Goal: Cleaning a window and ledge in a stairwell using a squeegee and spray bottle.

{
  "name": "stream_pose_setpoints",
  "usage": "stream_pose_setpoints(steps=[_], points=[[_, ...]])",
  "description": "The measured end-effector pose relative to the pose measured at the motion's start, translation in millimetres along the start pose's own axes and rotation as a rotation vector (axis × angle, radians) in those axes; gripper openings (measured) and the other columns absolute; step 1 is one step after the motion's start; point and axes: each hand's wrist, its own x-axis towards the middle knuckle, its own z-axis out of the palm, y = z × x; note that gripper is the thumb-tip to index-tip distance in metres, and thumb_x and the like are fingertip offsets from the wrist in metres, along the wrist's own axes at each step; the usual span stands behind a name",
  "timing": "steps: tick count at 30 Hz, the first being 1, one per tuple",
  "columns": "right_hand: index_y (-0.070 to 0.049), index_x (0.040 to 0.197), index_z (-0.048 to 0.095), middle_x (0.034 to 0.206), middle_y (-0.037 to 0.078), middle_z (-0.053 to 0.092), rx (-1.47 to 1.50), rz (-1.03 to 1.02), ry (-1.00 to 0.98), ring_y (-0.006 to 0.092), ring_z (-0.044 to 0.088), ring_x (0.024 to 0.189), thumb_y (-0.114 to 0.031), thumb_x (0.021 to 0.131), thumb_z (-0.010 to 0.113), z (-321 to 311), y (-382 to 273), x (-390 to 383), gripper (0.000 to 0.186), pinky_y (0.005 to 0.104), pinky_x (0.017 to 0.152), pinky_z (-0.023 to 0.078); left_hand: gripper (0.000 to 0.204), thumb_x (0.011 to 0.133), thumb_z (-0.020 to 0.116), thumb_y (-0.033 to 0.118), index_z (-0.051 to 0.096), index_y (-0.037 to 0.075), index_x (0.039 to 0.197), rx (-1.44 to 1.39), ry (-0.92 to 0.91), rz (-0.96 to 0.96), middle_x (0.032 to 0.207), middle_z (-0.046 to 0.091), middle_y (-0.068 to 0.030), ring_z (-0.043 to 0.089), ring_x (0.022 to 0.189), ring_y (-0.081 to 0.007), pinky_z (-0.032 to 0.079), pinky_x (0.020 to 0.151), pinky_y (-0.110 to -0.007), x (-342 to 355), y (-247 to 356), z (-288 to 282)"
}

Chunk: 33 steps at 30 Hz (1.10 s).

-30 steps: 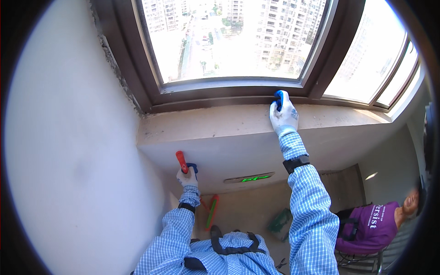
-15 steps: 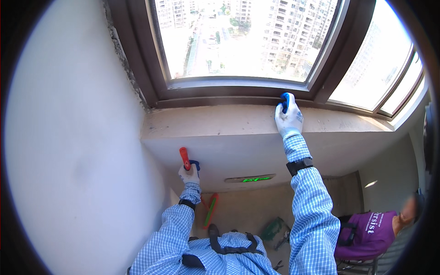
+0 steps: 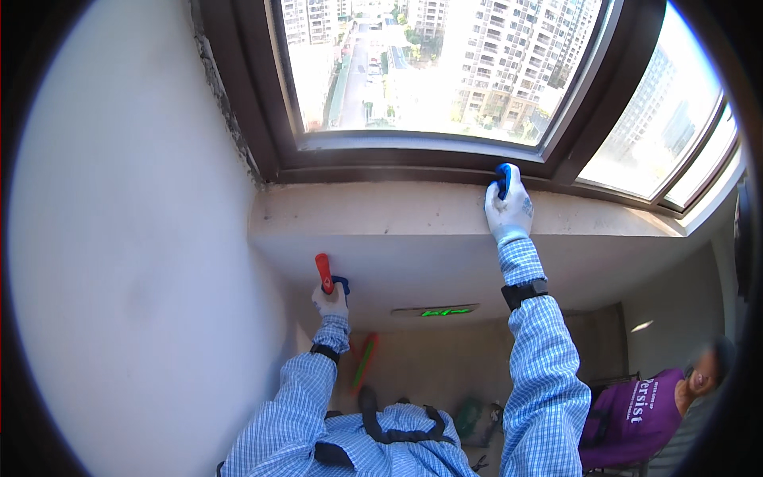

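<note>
a white-and-blue gloved right hand (image 3: pixel 509 207) curls its fingers at a dark brown, metal-looking window frame (image 3: pixel 397 159) — anything pinched, i cannot tell remotely — while the gloved left hand (image 3: pixel 330 300), lower down, grips a red, rounded, plastic-looking handle (image 3: pixel 324 272). i judge this edge work, calling next for steady fingertips.

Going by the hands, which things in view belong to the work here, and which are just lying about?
Likely part of it:
- red handle, in the left hand
- window frame, right hand at its lower edge
- sill, beneath the right hand

Likely just about:
- lit sign
- red-and-green piece, on the floor
- green object, unclear what
</note>
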Motion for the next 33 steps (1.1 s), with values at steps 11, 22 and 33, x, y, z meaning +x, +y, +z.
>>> stream_pose_setpoints(steps=[11,22,33], points=[[-0.008,0.113,0.053,0.098,0.019,0.067,0.081,-0.057,0.082,0.0380,0.067,0.090,-0.019,0.083,0.060,16.2,-0.5,10.4,0.032,0.0477,0.079,0.055,0.006,0.091,0.062,-0.001,0.061,0.000,0.098,0.249,0.049,0.027,0.084,0.064,-0.0051,0.059,0.073,-0.0154,0.050,0.073,-0.031,18.7,-24.7,-12.7],[-0.009,0.118,0.054,0.107,0.016,0.069,0.032,0.085,-0.040,0.0333,0.068,0.098,-0.018,0.089,0.060,-1.0,2.1,7.7,0.030,0.0423,0.088,0.056,0.011,0.092,0.056,-0.001,0.067,-0.002,0.093,0.260,-0.085,0.035,0.083,0.067,-0.0080,0.061,0.074,-0.0188,0.048,0.073,-0.034,16.0,-7.6,-8.8],[-0.010,0.119,0.052,0.110,0.016,0.069,0.046,0.131,-0.101,0.0324,0.069,0.102,-0.019,0.090,0.062,-6.0,1.8,13.7,0.031,0.0424,0.093,0.055,0.014,0.091,0.053,-0.001,0.067,-0.003,0.089,0.198,-0.112,0.053,0.083,0.067,-0.0082,0.061,0.076,-0.0190,0.049,0.074,-0.035,13.5,1.9,-4.9]])
